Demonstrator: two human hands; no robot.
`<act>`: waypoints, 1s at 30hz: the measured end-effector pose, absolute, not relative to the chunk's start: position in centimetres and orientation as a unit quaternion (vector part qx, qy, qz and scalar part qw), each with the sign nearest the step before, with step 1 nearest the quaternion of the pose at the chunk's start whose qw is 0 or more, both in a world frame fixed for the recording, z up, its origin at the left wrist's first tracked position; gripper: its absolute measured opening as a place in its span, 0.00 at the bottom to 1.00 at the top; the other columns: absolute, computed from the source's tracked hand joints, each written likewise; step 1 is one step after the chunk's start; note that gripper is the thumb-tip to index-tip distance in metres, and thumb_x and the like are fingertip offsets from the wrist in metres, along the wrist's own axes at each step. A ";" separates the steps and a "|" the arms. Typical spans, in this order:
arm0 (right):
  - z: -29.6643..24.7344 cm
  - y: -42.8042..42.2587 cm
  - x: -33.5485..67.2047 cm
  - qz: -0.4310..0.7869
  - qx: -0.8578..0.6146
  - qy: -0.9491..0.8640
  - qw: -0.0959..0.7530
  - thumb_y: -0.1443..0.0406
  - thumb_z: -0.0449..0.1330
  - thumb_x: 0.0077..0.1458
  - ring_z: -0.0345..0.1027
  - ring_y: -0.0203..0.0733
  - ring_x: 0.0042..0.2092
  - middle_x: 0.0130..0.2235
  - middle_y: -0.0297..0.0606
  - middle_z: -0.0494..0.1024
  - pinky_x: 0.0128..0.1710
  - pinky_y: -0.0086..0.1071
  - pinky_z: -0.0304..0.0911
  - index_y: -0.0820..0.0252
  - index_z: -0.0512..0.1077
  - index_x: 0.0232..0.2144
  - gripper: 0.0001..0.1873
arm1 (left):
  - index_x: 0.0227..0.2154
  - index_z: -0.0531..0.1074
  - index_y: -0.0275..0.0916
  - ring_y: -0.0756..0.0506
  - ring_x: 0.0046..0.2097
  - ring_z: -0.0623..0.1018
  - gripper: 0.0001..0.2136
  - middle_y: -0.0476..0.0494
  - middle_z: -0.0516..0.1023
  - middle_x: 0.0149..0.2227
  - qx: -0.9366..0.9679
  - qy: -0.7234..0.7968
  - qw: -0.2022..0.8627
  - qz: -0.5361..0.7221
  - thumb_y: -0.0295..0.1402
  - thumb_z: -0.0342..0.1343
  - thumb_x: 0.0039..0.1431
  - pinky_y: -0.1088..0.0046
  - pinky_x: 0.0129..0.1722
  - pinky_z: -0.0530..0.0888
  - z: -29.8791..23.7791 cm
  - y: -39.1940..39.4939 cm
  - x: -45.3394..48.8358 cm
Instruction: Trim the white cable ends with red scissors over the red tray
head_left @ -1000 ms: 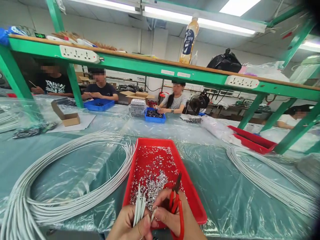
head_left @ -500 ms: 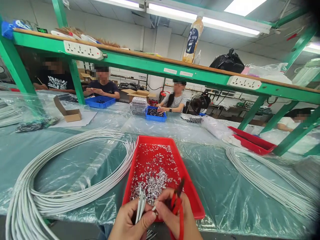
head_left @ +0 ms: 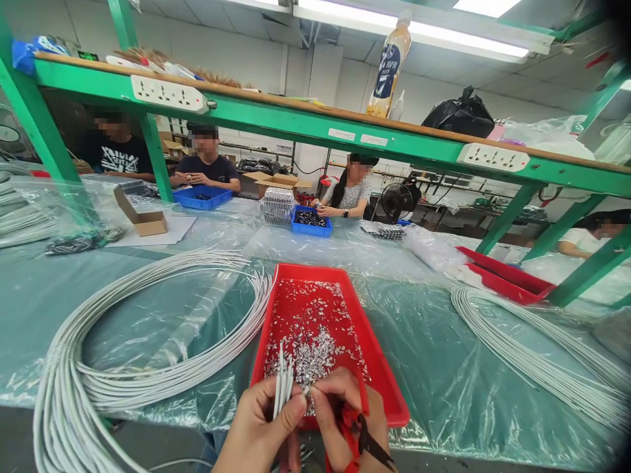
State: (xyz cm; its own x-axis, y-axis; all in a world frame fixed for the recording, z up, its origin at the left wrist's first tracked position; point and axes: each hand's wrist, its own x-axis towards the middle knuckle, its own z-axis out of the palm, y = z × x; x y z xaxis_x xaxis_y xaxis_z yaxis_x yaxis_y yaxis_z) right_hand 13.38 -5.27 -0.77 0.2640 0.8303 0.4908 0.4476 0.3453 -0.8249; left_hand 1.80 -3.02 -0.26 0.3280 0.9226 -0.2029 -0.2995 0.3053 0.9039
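Observation:
My left hand (head_left: 261, 420) is closed around a small bundle of white cables (head_left: 282, 384), whose ends point up between thumb and fingers. Close beside it, my right hand (head_left: 372, 407) holds red-handled cutting pliers (head_left: 351, 430) in the palm, their dark jaws pointing down to the right. My right thumb and forefinger pinch at a cable end by the left thumb; the exact contact is partly hidden. Both hands are over the near end of a red tray (head_left: 389, 394), in which many small silvery scraps (head_left: 315, 348) lie scattered.
A large coil of white cable (head_left: 59, 374) lies left of the tray, another coil (head_left: 532, 348) to the right. A green shelf frame (head_left: 296, 121) crosses ahead. Behind it, several people sit, some by blue trays (head_left: 310, 230). A red bin (head_left: 513, 282) stands at far right.
The pliers have swung in my right hand from jaws up to jaws down at the right. My right fingertips stay at the cable ends. The view has shifted slightly.

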 end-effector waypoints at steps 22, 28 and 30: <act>-1.0 -2.7 19.9 0.219 -0.590 -0.618 0.472 0.56 0.50 0.55 0.67 0.45 0.44 0.45 0.47 0.71 0.43 0.34 0.63 0.63 0.57 0.52 0.25 | 0.33 0.75 0.34 0.56 0.20 0.52 0.22 0.55 0.54 0.18 0.421 0.322 0.749 0.397 0.50 0.59 0.46 0.79 0.20 0.49 -1.8 -1.8 0.4; 0.7 -6.7 20.8 0.361 -0.570 -0.643 0.361 0.56 0.57 0.50 0.62 0.50 0.53 0.51 0.48 0.68 0.51 0.40 0.59 0.61 0.60 0.55 0.31 | 0.40 0.74 0.34 0.55 0.21 0.54 0.24 0.55 0.54 0.19 0.464 0.321 0.700 0.438 0.51 0.56 0.49 0.77 0.21 0.49 -1.7 -2.0 -0.3; 1.5 -7.3 20.4 0.327 -0.569 -0.700 0.283 0.58 0.59 0.49 0.69 0.52 0.43 0.41 0.46 0.75 0.43 0.44 0.65 0.56 0.67 0.49 0.23 | 0.39 0.74 0.33 0.55 0.21 0.54 0.26 0.54 0.53 0.20 0.459 0.337 0.696 0.436 0.52 0.56 0.47 0.77 0.21 0.49 -1.4 -2.1 -0.2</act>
State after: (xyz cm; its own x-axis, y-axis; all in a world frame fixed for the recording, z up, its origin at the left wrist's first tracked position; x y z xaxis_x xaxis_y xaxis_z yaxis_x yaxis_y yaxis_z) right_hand 20.41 -7.26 1.47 -0.1936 0.9808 0.0233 0.6109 0.1391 -0.7794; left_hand -0.19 -2.10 -1.36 0.3922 0.9174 -0.0683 -0.2982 0.1971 0.9339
